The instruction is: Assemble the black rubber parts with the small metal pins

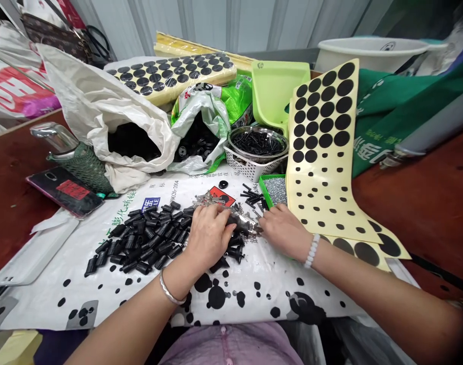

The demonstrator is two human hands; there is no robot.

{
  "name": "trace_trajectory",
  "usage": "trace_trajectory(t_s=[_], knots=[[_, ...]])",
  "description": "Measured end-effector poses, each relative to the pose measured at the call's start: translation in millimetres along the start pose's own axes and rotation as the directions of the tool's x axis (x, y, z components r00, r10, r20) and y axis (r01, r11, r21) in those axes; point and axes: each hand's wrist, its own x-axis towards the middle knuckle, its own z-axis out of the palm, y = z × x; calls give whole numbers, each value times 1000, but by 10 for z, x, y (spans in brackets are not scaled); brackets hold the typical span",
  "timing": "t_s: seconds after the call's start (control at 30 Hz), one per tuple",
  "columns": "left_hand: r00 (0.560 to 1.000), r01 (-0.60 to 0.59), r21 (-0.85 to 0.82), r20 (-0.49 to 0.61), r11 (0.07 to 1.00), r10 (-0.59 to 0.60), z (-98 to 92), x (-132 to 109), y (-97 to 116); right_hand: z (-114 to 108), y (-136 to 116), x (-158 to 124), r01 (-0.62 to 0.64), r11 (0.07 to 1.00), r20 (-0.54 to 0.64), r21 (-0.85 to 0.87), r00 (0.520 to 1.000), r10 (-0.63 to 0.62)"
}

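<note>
My left hand (pixel 209 234) is at the right side of a pile of black plastic cylinders (pixel 147 238), its fingers curled and the thumb near the index finger. What lies between them is hard to make out among the dark parts. Small flat metal pieces (pixel 248 222) are spread between my two hands and beyond the left fingertips. My right hand (pixel 281 227) is closed, fingertips pressed together at the right end of these metal pieces; whatever they pinch is hidden. Thin black screw-like pins (pixel 252 195) lie just beyond it, beside a green tray (pixel 274 190) of tiny silvery bits.
Behind stand a white sack (pixel 132 109), a green-and-white bag (pixel 204 129) of black parts and a metal bowl (pixel 258 142) of black pins in a basket. Sheets of round black stickers (pixel 322 152) lean at right. A phone (pixel 66 191) lies at left.
</note>
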Motion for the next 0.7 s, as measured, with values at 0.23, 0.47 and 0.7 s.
trace_trajectory(t_s=[0.23, 0.47, 0.7], knots=[[971, 141, 152, 173, 978, -167, 103, 402, -286, 43, -26, -13, 10, 999, -20, 50, 1000, -9], [942, 191, 176, 243, 966, -231, 407, 934, -506, -65, 50, -100, -48, 979, -98, 200, 993, 69], [902, 308, 32, 308, 951, -303, 703, 1158, -592, -227, 72, -223, -98, 861, -124, 499, 975, 182]])
